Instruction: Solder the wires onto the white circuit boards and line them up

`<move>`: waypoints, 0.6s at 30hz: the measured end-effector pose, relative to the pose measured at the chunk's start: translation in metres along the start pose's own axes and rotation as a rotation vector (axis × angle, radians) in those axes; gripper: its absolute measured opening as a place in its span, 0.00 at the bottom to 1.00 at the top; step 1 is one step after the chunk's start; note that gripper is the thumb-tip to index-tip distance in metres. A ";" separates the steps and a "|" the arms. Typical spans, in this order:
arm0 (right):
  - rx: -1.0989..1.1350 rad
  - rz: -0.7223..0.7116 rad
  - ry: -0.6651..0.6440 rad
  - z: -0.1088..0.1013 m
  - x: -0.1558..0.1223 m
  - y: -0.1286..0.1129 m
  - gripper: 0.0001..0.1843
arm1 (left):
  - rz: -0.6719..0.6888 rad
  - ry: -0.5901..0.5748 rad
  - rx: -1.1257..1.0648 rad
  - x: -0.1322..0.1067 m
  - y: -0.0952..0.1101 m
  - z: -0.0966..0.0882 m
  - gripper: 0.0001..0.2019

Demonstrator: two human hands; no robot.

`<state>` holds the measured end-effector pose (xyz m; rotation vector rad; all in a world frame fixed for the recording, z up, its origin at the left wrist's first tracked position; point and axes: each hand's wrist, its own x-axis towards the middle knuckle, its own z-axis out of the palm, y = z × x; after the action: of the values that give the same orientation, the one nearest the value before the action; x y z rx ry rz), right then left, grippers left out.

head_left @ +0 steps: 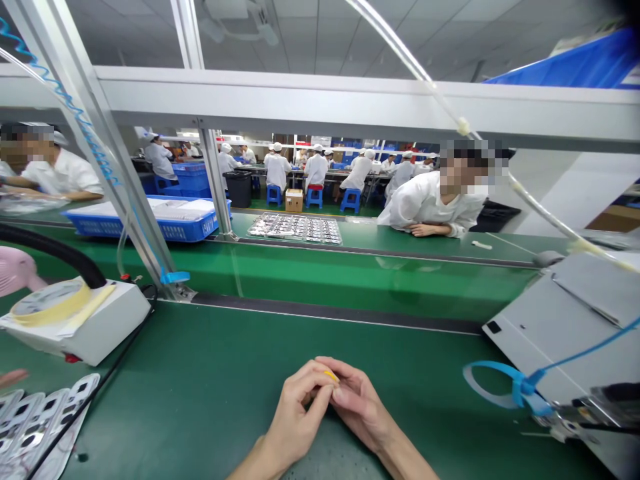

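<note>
Both my hands meet over the green work surface [210,373], near the bottom middle of the head view. Between their fingertips a small yellow piece [331,377] shows; most of it is hidden, so its kind cannot be made out. My left hand [301,403] pinches at it with thumb and forefinger. My right hand [361,403] curls around the other side, its thumb close to the left fingertips and its fingers bent over the piece.
A white box machine [115,320] with a yellow tape roll stands left, above a tray of parts [37,427] crossed by a black cable. To the right are a grey machine [575,320] and a blue strap [530,387]. Across the green belt [350,280], a person leans on the far bench.
</note>
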<state>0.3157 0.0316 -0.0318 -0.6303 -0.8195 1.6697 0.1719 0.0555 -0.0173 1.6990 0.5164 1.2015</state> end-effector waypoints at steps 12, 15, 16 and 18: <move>-0.077 -0.006 0.032 -0.005 0.000 -0.006 0.25 | -0.063 -0.052 -0.057 0.005 0.000 -0.003 0.11; -0.062 -0.012 0.032 -0.005 0.001 -0.004 0.25 | -0.043 -0.056 -0.052 0.005 0.000 -0.004 0.10; -0.055 -0.017 0.034 -0.004 0.001 -0.003 0.25 | -0.037 -0.060 -0.038 0.004 0.000 -0.004 0.10; -0.030 -0.032 0.040 -0.003 0.002 -0.001 0.26 | -0.030 -0.065 0.006 0.002 -0.001 -0.004 0.09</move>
<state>0.3179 0.0339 -0.0331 -0.6657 -0.8237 1.6136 0.1693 0.0597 -0.0166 1.7235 0.5039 1.1204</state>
